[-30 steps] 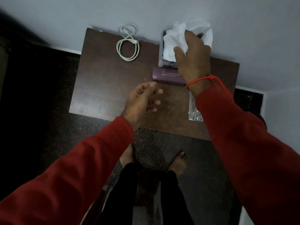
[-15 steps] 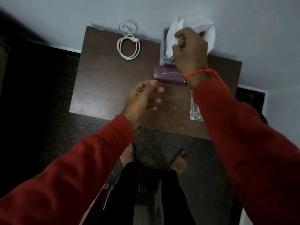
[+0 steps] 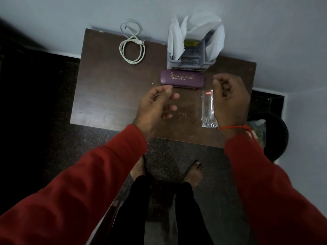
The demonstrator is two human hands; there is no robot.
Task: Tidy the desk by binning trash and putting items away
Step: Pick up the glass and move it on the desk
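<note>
**Fingers empty above a small brown desk**

Fingers (image 3: 172,96) of the left hand (image 3: 155,106) are loosely spread and slightly curled, holding nothing, above the middle of the desk (image 3: 106,96). The right hand (image 3: 230,101) is curled into a loose fist with nothing visible inside it, hovering over the desk's right side at about three o'clock from the left hand. Both arms wear red sleeves, and a red thread (image 3: 233,127) circles the right wrist.

A clear plastic wrapper (image 3: 208,110) with a small red "cello" label lies flat on the desk just left of the right hand, partly hidden by it. At twelve o'clock from the left hand lies a purple spectacle case (image 3: 182,80) with gold lettering. Just beyond the case, against the wall, stands a grey organiser (image 3: 169,62) with white tissue (image 3: 175,41) sticking up out of it. At about eleven o'clock, near the desk's far edge, lies a coiled white cable (image 3: 131,48).

At four o'clock from the right hand, on the dark floor beside the desk, sits a round black bin (image 3: 279,138); what is inside it is too dim to make out. Two bare feet stand on the floor below the desk's near edge.
</note>
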